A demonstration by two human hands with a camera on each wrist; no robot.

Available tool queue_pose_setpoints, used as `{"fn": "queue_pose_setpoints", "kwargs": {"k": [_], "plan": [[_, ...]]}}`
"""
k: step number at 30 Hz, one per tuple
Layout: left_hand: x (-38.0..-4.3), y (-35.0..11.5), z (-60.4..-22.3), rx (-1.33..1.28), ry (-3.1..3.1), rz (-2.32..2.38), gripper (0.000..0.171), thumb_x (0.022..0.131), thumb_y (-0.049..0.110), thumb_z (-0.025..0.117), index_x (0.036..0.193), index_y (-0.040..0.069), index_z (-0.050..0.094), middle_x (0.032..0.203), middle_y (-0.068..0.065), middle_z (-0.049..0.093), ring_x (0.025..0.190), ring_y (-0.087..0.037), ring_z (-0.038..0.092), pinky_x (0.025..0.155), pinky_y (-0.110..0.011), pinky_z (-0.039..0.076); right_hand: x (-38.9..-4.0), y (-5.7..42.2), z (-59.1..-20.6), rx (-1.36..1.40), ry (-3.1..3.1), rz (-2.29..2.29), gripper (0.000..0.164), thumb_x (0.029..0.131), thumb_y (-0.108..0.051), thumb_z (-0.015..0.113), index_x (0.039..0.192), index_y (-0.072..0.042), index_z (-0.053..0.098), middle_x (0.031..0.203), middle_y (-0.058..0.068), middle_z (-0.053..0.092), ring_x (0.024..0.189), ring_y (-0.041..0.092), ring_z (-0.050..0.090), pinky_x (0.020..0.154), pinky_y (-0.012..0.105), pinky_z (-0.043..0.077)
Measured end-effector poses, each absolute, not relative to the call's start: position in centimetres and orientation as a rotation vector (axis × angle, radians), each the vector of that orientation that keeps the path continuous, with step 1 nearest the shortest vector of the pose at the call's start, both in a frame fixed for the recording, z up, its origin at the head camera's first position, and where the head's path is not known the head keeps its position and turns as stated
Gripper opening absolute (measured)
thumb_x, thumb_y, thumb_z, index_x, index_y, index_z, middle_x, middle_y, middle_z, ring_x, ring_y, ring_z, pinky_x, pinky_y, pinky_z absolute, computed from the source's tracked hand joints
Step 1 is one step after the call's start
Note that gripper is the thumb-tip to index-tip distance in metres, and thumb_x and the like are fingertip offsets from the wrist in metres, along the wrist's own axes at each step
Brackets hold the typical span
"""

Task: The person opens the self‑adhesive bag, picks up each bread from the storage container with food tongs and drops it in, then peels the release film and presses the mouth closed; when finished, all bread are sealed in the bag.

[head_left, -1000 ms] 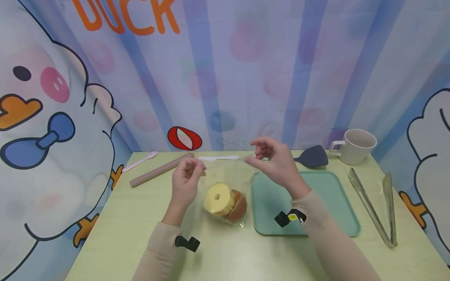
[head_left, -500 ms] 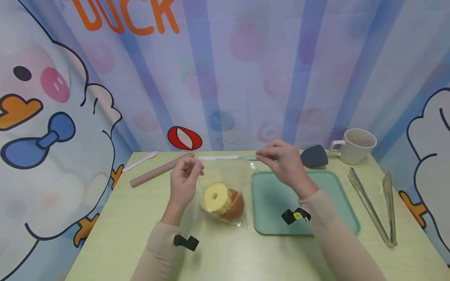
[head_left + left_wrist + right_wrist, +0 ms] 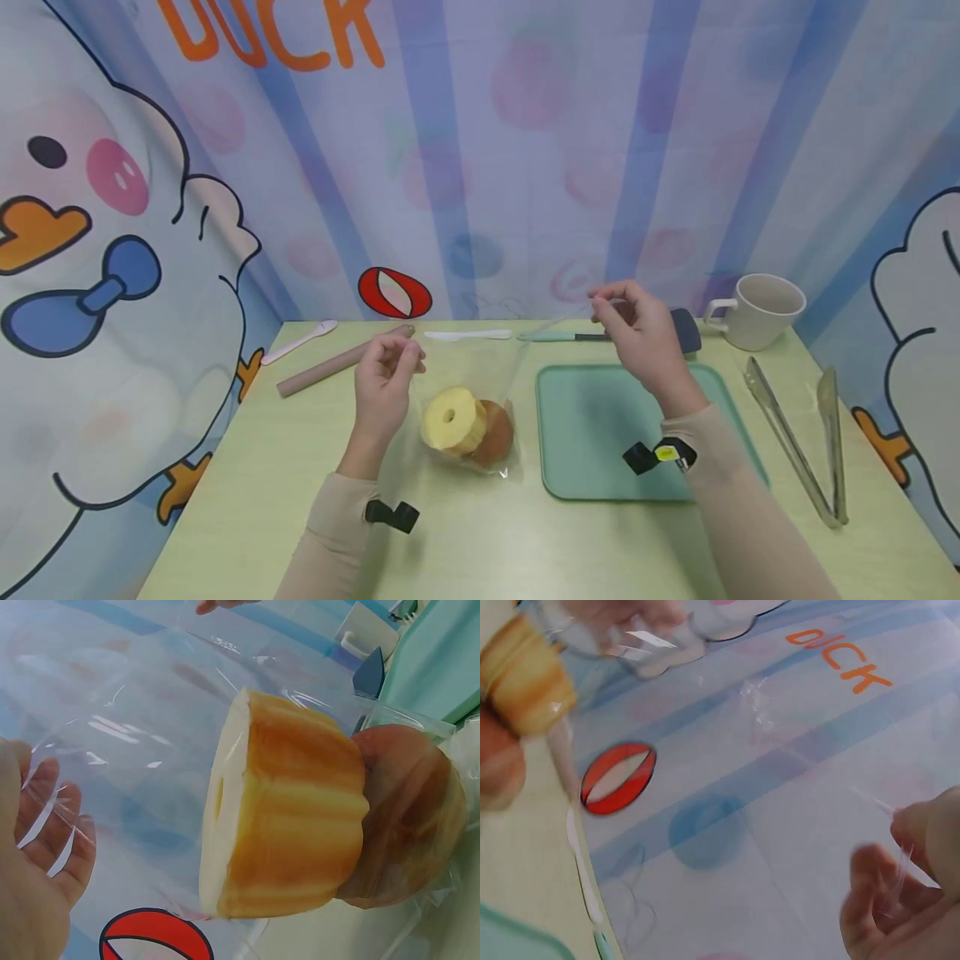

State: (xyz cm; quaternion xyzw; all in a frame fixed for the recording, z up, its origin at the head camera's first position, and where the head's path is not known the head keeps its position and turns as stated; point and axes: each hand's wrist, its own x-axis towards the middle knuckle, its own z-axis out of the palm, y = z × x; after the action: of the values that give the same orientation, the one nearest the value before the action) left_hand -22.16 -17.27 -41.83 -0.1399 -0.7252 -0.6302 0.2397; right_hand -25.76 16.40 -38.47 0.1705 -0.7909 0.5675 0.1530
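A clear plastic bag (image 3: 480, 367) hangs between both hands, over the table. Inside lie a pale yellow, fluted ring cake (image 3: 453, 421) with browned sides and a round brown bun (image 3: 495, 433). At the bag's upper left, my left hand (image 3: 382, 383) pinches its edge between thumb and fingers. My right hand (image 3: 636, 333), higher and farther right, pinches the other top edge, stretched out in a thin line. The left wrist view has the cake (image 3: 292, 810) close up, with the bun (image 3: 409, 817) behind it. Clear film shows at the right fingers (image 3: 885, 892).
A green tray (image 3: 600, 467) lies right of the bag. Along the back are a pink spoon (image 3: 300, 343), a brown rod (image 3: 330, 372), a white knife (image 3: 467, 335), a dark spatula (image 3: 686, 332) and a mug (image 3: 757, 312). Metal tongs (image 3: 795, 458) lie far right.
My right hand has closed its fingers on the bag's edge and moved right and upward, stretching the opening. My left hand and the bag have shifted slightly left.
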Motion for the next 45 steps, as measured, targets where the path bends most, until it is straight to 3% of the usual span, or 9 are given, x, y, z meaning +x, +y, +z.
{"fn": "queue_pose_setpoints", "kwargs": {"k": [6, 9, 13, 18, 23, 31, 38, 45], "plan": [[-23.3, -17.7, -43.2, -0.355, -1.933, -1.807, 0.011, 0.1, 0.001, 0.057, 0.103, -0.01, 0.054, 0.088, -0.007, 0.063, 0.076, -0.012, 0.063, 0.075, -0.02, 0.057, -25.8, 17.0, -38.0, 0.411, -1.774, 2.433, 0.026, 0.105, -0.027, 0.052, 0.112, -0.002, 0.048, 0.111, 0.009, 0.07, 0.093, 0.014, 0.071, 0.077, 0.024, 0.058], [-23.6, -17.8, -43.7, -0.346, -1.905, -1.845, 0.013, 0.101, 0.003, 0.057, 0.102, -0.009, 0.054, 0.088, -0.003, 0.063, 0.077, -0.011, 0.064, 0.076, -0.022, 0.059, -25.9, 17.3, -37.9, 0.396, -1.53, 2.601, 0.02, 0.105, -0.02, 0.052, 0.111, -0.001, 0.047, 0.105, 0.011, 0.069, 0.095, 0.016, 0.073, 0.078, 0.023, 0.059], [-23.7, -18.0, -43.9, -0.373, -1.914, -1.831, 0.02, 0.104, 0.012, 0.054, 0.106, -0.008, 0.052, 0.095, -0.009, 0.064, 0.086, -0.013, 0.067, 0.079, -0.027, 0.06, -25.9, 17.7, -37.8, 0.384, -1.349, 2.656, 0.017, 0.105, -0.019, 0.05, 0.108, -0.003, 0.047, 0.102, 0.011, 0.068, 0.094, 0.02, 0.074, 0.076, 0.025, 0.06], [-23.7, -18.1, -44.1, -0.445, -1.899, -1.911, 0.033, 0.108, 0.023, 0.047, 0.113, -0.009, 0.044, 0.116, -0.023, 0.064, 0.104, -0.031, 0.07, 0.087, -0.043, 0.06, -25.6, 18.4, -37.4, 0.474, -1.178, 2.639, 0.015, 0.105, -0.017, 0.049, 0.103, -0.003, 0.047, 0.098, 0.011, 0.068, 0.094, 0.024, 0.073, 0.075, 0.028, 0.06], [-23.8, -18.1, -44.2, -0.461, -1.897, -1.947, 0.03, 0.109, 0.028, 0.044, 0.111, -0.002, 0.043, 0.119, -0.02, 0.067, 0.106, -0.045, 0.067, 0.088, -0.057, 0.056, -24.8, 18.5, -37.4, 0.637, -1.282, 2.629, 0.01, 0.105, -0.012, 0.049, 0.104, -0.003, 0.052, 0.099, 0.011, 0.071, 0.097, 0.023, 0.073, 0.079, 0.03, 0.061], [-23.7, -18.0, -44.2, -0.5, -1.906, -1.966, 0.023, 0.108, 0.029, 0.043, 0.107, 0.006, 0.044, 0.115, -0.016, 0.069, 0.104, -0.047, 0.067, 0.088, -0.059, 0.056, -22.8, 17.7, -38.8, 0.996, -1.826, 2.431, 0.013, 0.105, -0.002, 0.047, 0.105, -0.003, 0.06, 0.103, 0.009, 0.072, 0.098, 0.022, 0.072, 0.084, 0.035, 0.06], [-23.8, -17.8, -44.0, -0.51, -1.935, -1.948, 0.024, 0.109, 0.03, 0.043, 0.108, 0.006, 0.043, 0.116, -0.02, 0.068, 0.101, -0.035, 0.071, 0.089, -0.06, 0.055, -20.8, 16.1, -39.9, 1.283, -2.33, 2.071, 0.014, 0.102, -0.002, 0.055, 0.107, -0.005, 0.067, 0.103, 0.014, 0.073, 0.095, 0.028, 0.072, 0.082, 0.041, 0.06], [-23.8, -17.6, -44.0, -0.504, -1.947, -1.954, 0.026, 0.109, 0.031, 0.042, 0.108, 0.004, 0.043, 0.116, -0.018, 0.069, 0.101, -0.037, 0.07, 0.089, -0.059, 0.055, -18.9, 14.0, -40.2, 1.74, -2.45, 1.829, 0.019, 0.102, -0.007, 0.057, 0.113, -0.016, 0.07, 0.105, 0.003, 0.074, 0.096, 0.017, 0.071, 0.085, 0.035, 0.059]]}}
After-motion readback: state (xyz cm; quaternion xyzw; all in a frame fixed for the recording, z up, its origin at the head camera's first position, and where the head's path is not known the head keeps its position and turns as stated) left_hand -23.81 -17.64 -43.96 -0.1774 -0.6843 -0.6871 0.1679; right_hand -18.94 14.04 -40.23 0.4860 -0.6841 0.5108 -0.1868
